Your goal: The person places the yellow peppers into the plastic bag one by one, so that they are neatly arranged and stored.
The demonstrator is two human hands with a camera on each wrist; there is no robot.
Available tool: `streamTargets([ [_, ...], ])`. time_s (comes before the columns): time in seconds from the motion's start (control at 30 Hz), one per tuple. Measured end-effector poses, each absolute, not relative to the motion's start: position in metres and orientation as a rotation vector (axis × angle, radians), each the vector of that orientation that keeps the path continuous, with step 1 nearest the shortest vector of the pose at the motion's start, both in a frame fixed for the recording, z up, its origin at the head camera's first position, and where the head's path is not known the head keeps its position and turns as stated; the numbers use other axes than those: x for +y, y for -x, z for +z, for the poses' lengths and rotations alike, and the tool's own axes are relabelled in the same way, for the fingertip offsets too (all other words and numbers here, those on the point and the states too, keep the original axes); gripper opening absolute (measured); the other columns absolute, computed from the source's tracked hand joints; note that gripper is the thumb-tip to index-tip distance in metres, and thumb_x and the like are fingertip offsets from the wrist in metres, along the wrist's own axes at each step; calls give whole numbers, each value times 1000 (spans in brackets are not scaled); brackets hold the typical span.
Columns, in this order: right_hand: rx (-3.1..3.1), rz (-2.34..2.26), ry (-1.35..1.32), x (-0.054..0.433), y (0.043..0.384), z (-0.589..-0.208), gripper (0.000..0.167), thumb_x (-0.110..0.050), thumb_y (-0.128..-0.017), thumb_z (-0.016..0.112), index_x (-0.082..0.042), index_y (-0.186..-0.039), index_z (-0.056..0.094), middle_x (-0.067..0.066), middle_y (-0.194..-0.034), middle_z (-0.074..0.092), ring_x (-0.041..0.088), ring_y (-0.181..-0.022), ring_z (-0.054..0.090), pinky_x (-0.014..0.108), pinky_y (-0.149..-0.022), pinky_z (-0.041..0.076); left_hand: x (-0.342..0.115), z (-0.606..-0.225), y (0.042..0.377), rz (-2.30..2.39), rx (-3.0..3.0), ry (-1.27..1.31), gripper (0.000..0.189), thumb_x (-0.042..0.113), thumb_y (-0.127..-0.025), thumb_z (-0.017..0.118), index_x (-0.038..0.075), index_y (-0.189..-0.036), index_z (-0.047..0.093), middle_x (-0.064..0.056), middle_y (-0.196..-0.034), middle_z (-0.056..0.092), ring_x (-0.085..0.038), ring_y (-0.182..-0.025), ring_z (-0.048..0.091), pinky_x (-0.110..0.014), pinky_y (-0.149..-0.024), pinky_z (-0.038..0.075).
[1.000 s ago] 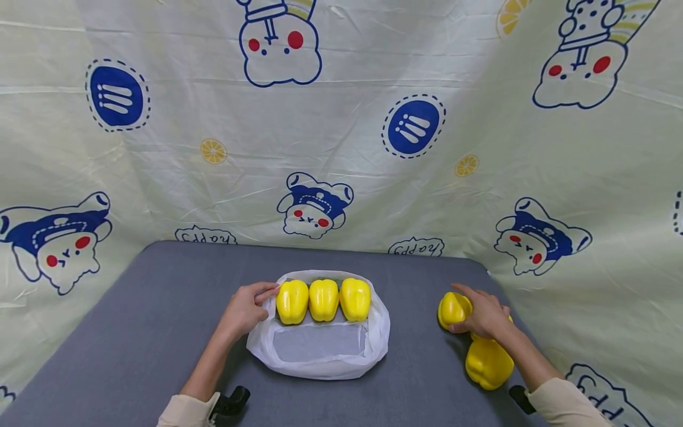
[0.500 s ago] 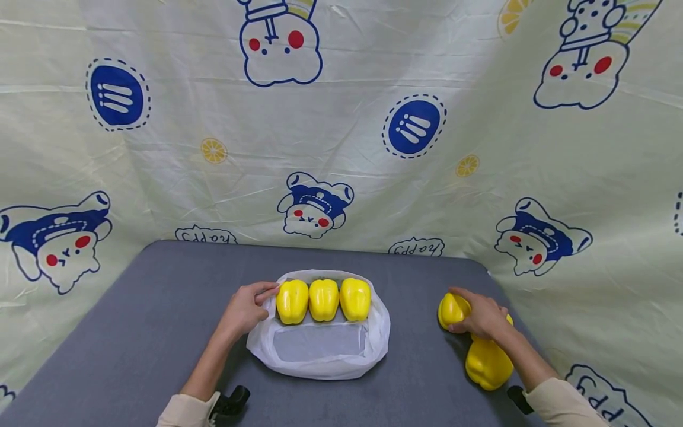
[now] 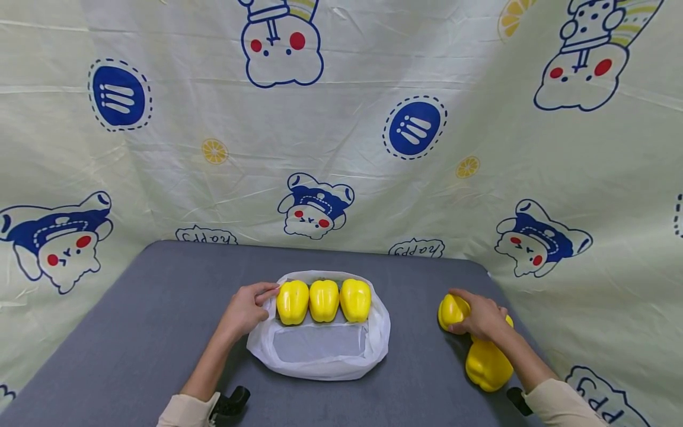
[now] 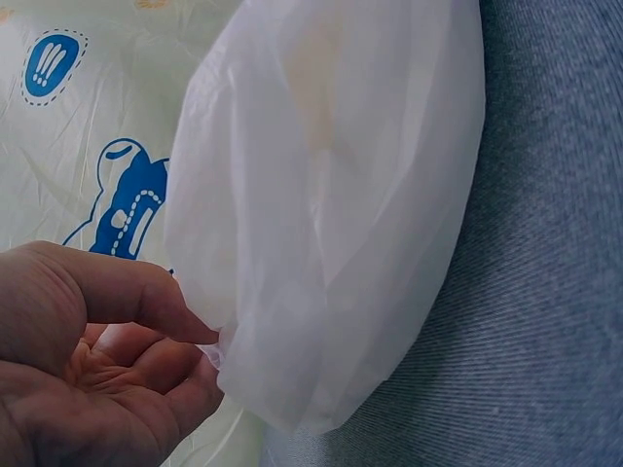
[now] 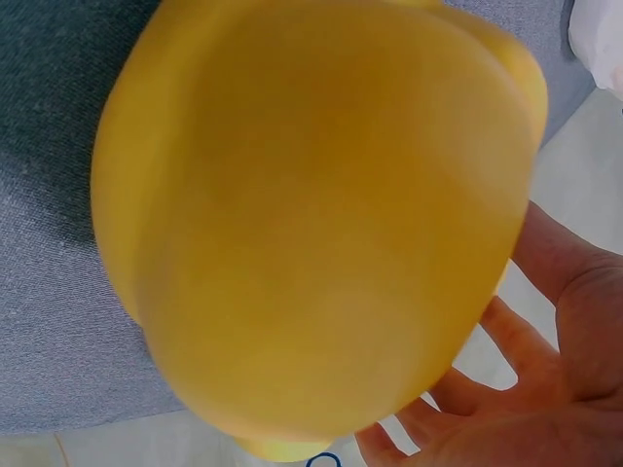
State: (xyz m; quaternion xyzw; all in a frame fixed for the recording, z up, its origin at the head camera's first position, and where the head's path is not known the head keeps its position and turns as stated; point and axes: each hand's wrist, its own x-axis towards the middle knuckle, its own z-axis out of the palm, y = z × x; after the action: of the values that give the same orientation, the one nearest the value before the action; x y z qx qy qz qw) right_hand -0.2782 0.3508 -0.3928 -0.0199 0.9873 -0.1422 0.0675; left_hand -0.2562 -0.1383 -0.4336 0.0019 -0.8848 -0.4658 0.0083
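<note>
My left hand [image 3: 246, 308] pinches the left edge of a white plastic bag [image 3: 320, 370], its mouth spread wide on the table. The left wrist view shows the fingertips on the thin plastic [image 4: 321, 214]. Three yellow bell peppers [image 3: 324, 300] stand in a row along the far side inside the bag. Over on the right, my right hand [image 3: 484, 317] grips a yellow bell pepper [image 3: 450, 311], thumb on its near side. Another bell pepper [image 3: 488, 365] lies just below that hand, and a further yellow piece shows partly behind the wrist. A large pepper [image 5: 321, 224] fills much of the right wrist view.
A grey cloth-covered table [image 3: 144, 320] carries everything. Behind it hangs a pale printed sheet [image 3: 341, 130] reaching the table's far edge. Grey tabletop lies between the bag and the peppers on the right.
</note>
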Motion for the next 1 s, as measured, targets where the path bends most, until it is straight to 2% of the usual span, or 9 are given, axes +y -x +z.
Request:
streamTargets([
  [0.87,3011,-446,93,351,279,-395,82,-24,-75,88,-9,-146,50,34,-140,51,54,-116,47,61,-87,32,-139,-436,259,-1448,-2765,-7,60,-13,-77,62,7,-132,67,-14,-132,69,-29,-110,57,-28,-65,46],
  [1.0,3032,-457,125,352,278,-397,81,-24,-74,89,-8,-145,51,34,-139,53,55,-117,48,65,-90,32,-139,-436,259,-1447,-2769,-8,60,-13,-77,62,8,-132,67,-15,-133,68,-30,-109,56,-28,-64,46],
])
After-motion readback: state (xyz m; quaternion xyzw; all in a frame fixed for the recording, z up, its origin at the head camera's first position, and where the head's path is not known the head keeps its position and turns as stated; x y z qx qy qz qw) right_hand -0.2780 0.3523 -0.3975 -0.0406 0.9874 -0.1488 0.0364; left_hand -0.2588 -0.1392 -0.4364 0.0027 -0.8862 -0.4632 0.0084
